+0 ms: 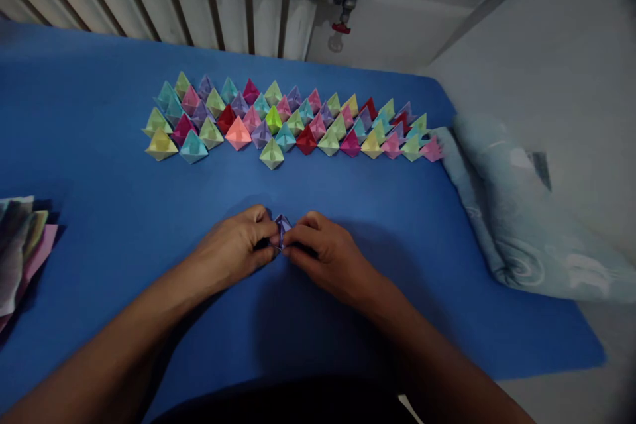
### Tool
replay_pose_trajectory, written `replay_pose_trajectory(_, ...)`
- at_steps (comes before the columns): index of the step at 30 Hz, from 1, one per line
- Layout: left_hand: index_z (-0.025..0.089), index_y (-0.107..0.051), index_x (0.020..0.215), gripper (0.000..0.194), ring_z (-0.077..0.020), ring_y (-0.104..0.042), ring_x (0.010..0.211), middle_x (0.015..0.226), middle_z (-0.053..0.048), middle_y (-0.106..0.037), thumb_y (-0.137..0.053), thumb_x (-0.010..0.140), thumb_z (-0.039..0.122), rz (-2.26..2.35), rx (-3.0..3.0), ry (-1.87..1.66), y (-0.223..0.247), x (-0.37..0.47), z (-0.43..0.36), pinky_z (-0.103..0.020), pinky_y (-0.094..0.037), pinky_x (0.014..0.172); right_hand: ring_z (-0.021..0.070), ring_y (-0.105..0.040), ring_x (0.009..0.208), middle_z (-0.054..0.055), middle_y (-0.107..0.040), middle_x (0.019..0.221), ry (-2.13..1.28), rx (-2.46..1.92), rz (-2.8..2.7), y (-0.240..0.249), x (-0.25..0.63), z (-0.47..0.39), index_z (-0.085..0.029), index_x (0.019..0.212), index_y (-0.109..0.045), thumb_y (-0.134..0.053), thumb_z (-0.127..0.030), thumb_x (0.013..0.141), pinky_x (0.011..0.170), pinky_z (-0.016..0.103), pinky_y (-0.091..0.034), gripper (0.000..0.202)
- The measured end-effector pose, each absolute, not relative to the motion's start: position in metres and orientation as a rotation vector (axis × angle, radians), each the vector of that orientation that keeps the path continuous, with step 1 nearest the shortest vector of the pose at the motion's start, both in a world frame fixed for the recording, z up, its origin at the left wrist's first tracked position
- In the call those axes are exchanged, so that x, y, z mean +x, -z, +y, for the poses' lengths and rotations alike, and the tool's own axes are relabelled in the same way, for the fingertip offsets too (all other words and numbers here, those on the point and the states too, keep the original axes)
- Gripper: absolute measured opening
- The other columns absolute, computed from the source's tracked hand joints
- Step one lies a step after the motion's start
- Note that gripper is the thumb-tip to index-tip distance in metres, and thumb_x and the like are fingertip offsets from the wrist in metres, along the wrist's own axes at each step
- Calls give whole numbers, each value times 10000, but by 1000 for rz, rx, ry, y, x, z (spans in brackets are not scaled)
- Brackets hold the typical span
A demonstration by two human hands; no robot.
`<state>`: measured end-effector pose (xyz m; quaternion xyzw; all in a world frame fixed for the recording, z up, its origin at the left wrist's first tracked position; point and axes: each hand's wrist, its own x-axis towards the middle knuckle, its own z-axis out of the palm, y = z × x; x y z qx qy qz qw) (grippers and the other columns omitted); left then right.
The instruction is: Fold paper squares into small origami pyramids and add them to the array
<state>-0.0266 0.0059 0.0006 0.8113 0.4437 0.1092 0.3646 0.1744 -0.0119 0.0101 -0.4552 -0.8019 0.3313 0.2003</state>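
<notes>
Blue surface (129,218) open at ten, edge at four o'clock, peaked purple paper (284,225), left hand (233,242), right hand (330,248), fingers clamping it.

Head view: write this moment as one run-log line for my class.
left hand: pinching folded purple paper; right hand: pinching same paper; beyond: rows of folded paper shapes; right: blanket; left edge: paper sheets

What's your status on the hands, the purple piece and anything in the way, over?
Left hand and right hand both pinching purple folded paper. Rows of folded pieces beyond, apart from hands. Blanket off right, not touching either hand.
</notes>
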Motion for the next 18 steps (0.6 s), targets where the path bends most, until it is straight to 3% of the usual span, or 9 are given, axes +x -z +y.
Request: replay_pose_trajectory(18, 227, -636, 825, 86, -122, -547, 745, 894, 11, -560, -567, 802, 182, 1156, 2090, -266, -3, -26, 7, -262, -426, 692, 112, -491, 700, 14, -533, 806, -853, -1184, -2351, -12, 174, -12, -185, 801, -626, -480, -224, 970, 656, 235, -389, 227)
